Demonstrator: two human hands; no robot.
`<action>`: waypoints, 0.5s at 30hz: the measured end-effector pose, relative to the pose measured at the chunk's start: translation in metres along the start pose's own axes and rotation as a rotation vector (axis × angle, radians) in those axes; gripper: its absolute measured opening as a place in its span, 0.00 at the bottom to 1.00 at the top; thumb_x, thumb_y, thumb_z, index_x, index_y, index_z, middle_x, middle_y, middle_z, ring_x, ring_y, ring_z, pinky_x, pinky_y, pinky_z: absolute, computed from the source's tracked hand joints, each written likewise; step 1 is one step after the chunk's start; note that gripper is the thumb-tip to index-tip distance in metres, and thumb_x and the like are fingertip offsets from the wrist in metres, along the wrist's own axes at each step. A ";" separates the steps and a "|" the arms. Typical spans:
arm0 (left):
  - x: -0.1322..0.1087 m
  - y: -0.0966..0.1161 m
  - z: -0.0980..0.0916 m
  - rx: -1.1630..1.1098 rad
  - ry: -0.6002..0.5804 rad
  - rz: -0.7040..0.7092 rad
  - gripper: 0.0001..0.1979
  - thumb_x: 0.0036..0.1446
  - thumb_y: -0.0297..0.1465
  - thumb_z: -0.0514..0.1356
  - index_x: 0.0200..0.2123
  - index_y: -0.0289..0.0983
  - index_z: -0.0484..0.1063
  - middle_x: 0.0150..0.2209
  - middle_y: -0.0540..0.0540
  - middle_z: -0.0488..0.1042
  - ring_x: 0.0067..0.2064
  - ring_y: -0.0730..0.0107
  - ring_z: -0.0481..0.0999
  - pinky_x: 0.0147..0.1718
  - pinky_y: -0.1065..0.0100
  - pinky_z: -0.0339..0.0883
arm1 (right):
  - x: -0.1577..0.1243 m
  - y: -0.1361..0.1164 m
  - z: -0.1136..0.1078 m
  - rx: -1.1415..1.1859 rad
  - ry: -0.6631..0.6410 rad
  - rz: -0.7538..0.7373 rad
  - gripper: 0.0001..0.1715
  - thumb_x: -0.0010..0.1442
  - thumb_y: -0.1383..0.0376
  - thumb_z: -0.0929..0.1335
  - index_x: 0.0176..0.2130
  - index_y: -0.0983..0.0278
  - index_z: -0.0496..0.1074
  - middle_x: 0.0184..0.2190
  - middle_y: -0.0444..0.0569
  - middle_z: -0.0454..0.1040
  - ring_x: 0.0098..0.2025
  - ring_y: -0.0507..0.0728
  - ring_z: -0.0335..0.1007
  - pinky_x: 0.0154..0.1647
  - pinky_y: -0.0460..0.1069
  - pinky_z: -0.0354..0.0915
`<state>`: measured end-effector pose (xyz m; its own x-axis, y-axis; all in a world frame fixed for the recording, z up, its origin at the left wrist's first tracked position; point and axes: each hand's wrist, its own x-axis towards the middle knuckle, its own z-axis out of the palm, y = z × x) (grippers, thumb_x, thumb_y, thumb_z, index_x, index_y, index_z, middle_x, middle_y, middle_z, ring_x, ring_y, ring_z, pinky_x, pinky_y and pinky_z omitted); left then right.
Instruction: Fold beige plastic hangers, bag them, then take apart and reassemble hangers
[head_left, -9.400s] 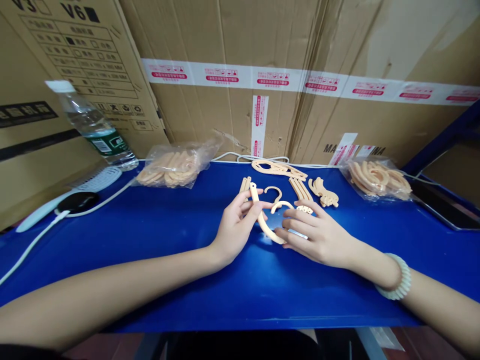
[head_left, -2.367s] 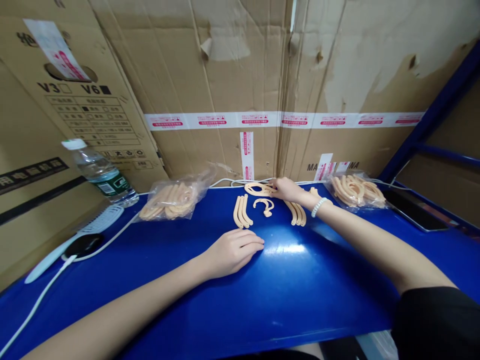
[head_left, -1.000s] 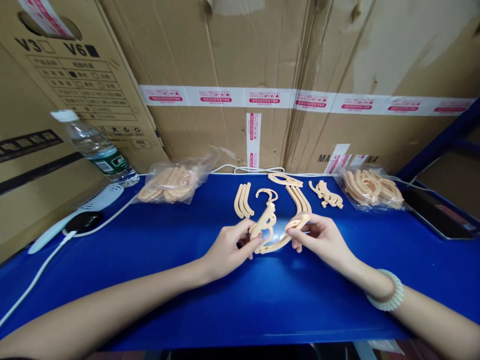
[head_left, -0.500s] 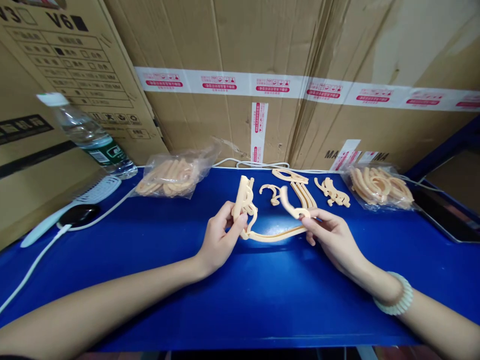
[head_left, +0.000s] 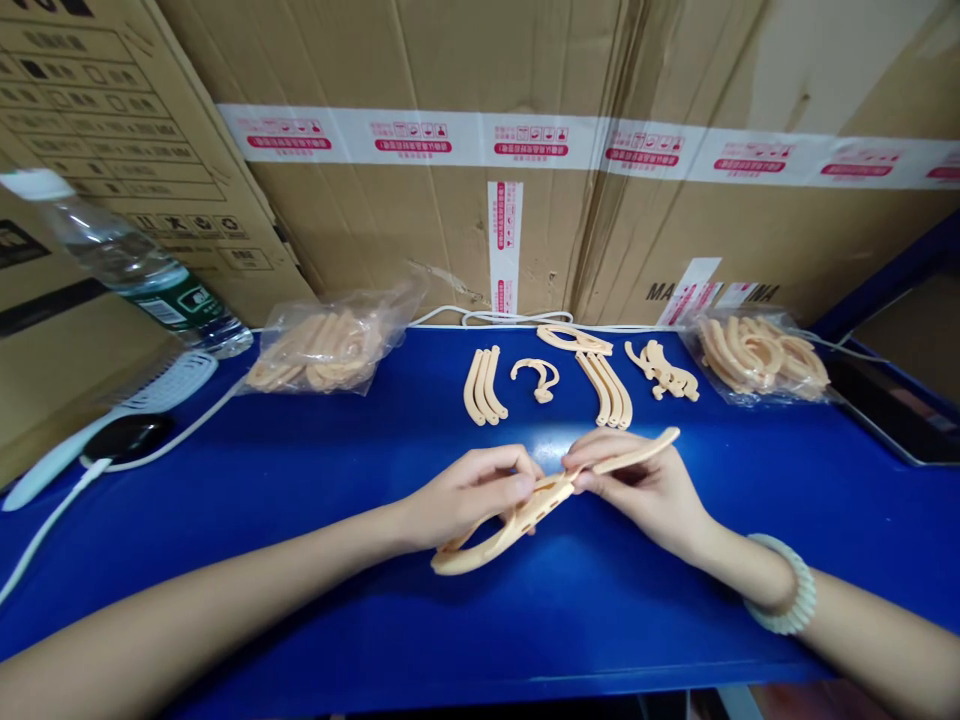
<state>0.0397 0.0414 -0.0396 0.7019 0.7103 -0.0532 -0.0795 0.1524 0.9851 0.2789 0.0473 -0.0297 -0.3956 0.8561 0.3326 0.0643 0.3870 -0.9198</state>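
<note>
Both my hands hold a peach plastic hanger assembly [head_left: 525, 510] low over the blue table [head_left: 315, 470]. My left hand [head_left: 469, 495] pinches its middle and lower curved part. My right hand [head_left: 637, 485] grips the arm that sticks out to the upper right. Behind them lie loose peach parts: three curved arms [head_left: 482, 386], a small hook [head_left: 536, 376], another set of curved arms [head_left: 611, 390] and a pile of small pieces [head_left: 664, 372].
Two clear bags of peach parts lie at the back left [head_left: 326, 345] and back right [head_left: 761, 355]. A water bottle [head_left: 127, 265], a white comb [head_left: 105, 425] and a black object with a white cable [head_left: 124, 440] are at the left. Cardboard boxes [head_left: 525, 150] wall the back.
The assembly was held upright and spread wide half a second ago; now it is folded flatter and lowered toward me, with my hands closer together. The camera view shifted slightly.
</note>
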 end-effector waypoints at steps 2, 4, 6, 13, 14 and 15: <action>0.001 -0.003 0.000 0.045 0.042 -0.027 0.16 0.63 0.43 0.63 0.36 0.37 0.65 0.28 0.50 0.71 0.28 0.73 0.71 0.28 0.72 0.66 | -0.001 -0.001 0.001 -0.112 -0.058 -0.140 0.06 0.64 0.63 0.73 0.41 0.60 0.82 0.36 0.50 0.81 0.37 0.56 0.79 0.38 0.50 0.76; 0.000 -0.005 0.000 0.083 0.073 -0.030 0.15 0.62 0.40 0.64 0.38 0.37 0.64 0.28 0.52 0.70 0.28 0.75 0.69 0.27 0.74 0.64 | -0.002 -0.003 0.000 -0.194 -0.102 -0.236 0.08 0.67 0.65 0.71 0.44 0.60 0.81 0.37 0.51 0.81 0.38 0.56 0.79 0.39 0.50 0.76; 0.000 -0.004 0.000 0.114 0.061 -0.035 0.12 0.63 0.38 0.63 0.40 0.37 0.65 0.30 0.50 0.72 0.28 0.75 0.69 0.27 0.74 0.64 | -0.001 -0.004 -0.001 -0.244 -0.125 -0.283 0.09 0.68 0.66 0.70 0.46 0.61 0.81 0.38 0.51 0.81 0.38 0.55 0.79 0.38 0.49 0.76; 0.002 0.003 -0.001 0.243 0.002 -0.080 0.10 0.64 0.34 0.59 0.46 0.34 0.71 0.29 0.52 0.71 0.27 0.75 0.69 0.26 0.74 0.63 | 0.000 -0.001 0.001 -0.290 -0.155 -0.325 0.11 0.67 0.70 0.69 0.47 0.62 0.80 0.41 0.51 0.79 0.41 0.54 0.78 0.40 0.48 0.76; 0.002 0.003 -0.001 0.278 0.002 -0.067 0.09 0.64 0.33 0.60 0.44 0.34 0.72 0.28 0.52 0.71 0.27 0.76 0.69 0.26 0.75 0.62 | 0.000 0.000 0.001 -0.301 -0.155 -0.328 0.10 0.67 0.71 0.70 0.47 0.62 0.80 0.41 0.51 0.79 0.40 0.54 0.78 0.40 0.48 0.76; 0.002 0.003 -0.001 0.320 0.008 -0.051 0.08 0.64 0.33 0.60 0.43 0.34 0.73 0.27 0.53 0.70 0.27 0.77 0.68 0.26 0.75 0.60 | 0.000 0.000 0.002 -0.311 -0.154 -0.333 0.09 0.67 0.71 0.70 0.46 0.63 0.80 0.40 0.51 0.79 0.40 0.53 0.78 0.39 0.47 0.75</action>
<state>0.0405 0.0439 -0.0373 0.6939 0.7126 -0.1038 0.1827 -0.0349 0.9825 0.2774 0.0467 -0.0300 -0.5711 0.6164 0.5422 0.1730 0.7360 -0.6545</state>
